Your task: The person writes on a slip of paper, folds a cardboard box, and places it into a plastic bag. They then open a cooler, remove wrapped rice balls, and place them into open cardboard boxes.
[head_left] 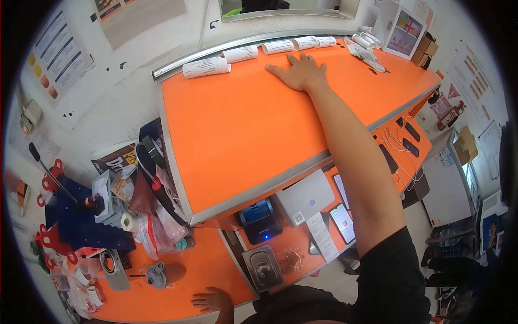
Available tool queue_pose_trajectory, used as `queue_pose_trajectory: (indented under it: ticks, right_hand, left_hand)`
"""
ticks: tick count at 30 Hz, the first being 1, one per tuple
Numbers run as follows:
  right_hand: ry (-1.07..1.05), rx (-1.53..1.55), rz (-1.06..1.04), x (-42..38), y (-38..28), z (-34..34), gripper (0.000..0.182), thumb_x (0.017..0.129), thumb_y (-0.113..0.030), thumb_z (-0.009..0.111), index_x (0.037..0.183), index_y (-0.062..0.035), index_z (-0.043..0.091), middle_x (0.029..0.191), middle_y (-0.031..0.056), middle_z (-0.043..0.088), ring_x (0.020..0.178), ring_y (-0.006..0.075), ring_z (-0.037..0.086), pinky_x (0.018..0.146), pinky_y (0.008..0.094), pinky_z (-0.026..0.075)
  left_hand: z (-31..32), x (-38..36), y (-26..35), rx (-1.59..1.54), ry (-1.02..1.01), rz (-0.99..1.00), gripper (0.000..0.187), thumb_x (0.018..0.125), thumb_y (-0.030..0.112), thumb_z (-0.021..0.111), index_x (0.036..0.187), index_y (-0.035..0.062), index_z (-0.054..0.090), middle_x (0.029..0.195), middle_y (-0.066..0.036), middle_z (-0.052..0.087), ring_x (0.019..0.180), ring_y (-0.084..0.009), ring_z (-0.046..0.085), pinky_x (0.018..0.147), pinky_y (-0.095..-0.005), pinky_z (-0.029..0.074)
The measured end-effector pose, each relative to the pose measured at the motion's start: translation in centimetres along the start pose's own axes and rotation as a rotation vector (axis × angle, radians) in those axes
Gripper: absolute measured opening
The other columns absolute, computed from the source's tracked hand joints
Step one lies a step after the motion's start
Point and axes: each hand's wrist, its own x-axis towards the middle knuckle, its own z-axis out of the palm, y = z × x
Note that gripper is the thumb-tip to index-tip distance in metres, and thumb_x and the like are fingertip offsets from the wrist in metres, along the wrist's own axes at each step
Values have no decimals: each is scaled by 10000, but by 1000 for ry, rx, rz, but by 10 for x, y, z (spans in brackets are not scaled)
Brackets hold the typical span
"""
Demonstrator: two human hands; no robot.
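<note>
My right hand (303,73) lies palm down with fingers spread on the raised orange counter (248,129). Its fingertips are close to a row of curled printed receipts along the back edge, among them one receipt (278,47) by the thumb side and another receipt (306,42) just beyond the fingers. On the lower orange counter (210,259), my left hand (213,299) rests with fingers apart, holding nothing. A grey-lidded shaker bottle (158,275) stands to the left of that hand, and a metal container (263,268) is to its right.
Below the raised counter sit a white printer (305,197) with paper hanging out, a blue-black device (260,221) and a lit phone (342,222). Bags and a stapler-like red-and-blue machine (75,210) crowd the left. A first aid box (402,32) stands back right.
</note>
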Motion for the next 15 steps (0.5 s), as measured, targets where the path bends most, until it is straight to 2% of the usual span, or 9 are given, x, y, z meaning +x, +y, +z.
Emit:
queue_pose_trajectory:
  ticks: [8,10,12,15]
  right_hand:
    - [2,-24,-12,2,0,0,1032,738,-856,380,1498,-161,314,1562,147,234,1457,270,194,1135,609,122]
    - [12,-4,-4,1,-1,0,985,766,-816,386,1486,-146,337,1560,145,239,1449,292,208,1139,604,119]
    - [10,-9,-7,0,-3,0,985,766,-817,384,1487,-147,336,1559,146,240,1449,291,209,1139,603,118]
    - [9,-21,4,3,0,1,1001,756,-833,382,1491,-156,328,1560,145,238,1451,277,206,1136,605,122]
  left_hand:
    - [4,1,-4,-49,56,33,731,976,521,240,1471,-16,250,1544,-273,166,1433,-421,169,1073,-628,181]
    - [5,0,-4,-70,62,39,731,976,521,242,1469,-19,253,1542,-275,170,1433,-423,168,1074,-628,178]
    - [6,2,-3,3,15,26,738,980,557,233,1497,31,234,1562,-237,155,1445,-386,168,1077,-626,188]
    - [0,1,-2,16,-17,25,732,980,554,234,1498,36,235,1560,-244,151,1445,-387,167,1080,-624,181]
